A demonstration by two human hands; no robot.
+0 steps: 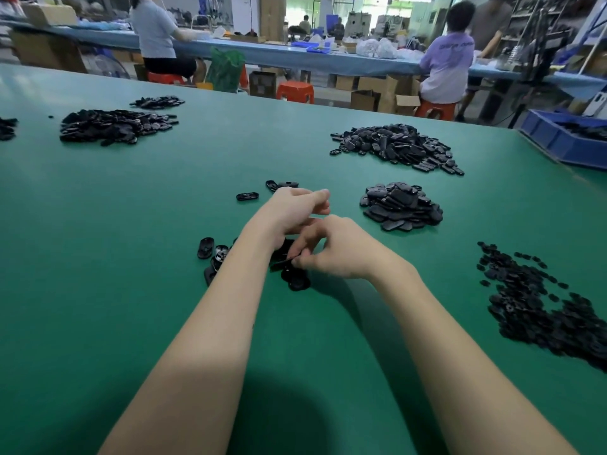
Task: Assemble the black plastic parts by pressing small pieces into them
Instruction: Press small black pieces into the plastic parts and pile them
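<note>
While both hands work together near the middle of the green matted worktop (115,257), the step in hand looks like seating a small piece into a black oval plastic part (285,257). The right hand (341,251) has its fingers (303,259) curled down and pinching at that part's edge; whether a small piece sits under the fingertips cannot be told, as they cover it. The left hand (295,208) lies just beyond and partly over the right, fingers loosely curled; its underside is hidden, so whether it holds anything cannot be told. It seems to steady the part from above.

Loose black oval shells (210,254) lie touching and just beside the left forearm, and a few more (248,196) sit apart toward the far edge. Supply heaps: a pile of flat black oval covers (402,206) right of the hands; a larger heap of black parts (397,147) beyond it toward the far right corner; a spread of small black ring-like pieces (538,310) along the right edge; another heap of black parts (115,125) toward the far left corner. A blue plastic bin (565,139) stands at the far right corner.

Judgement: one insertion in progress, and the heaps suggest much work remains. Next move calls for firm, square thumb pressure so the piece seats fully without tilting, then release of the finished part clear of the unassembled shells.
</note>
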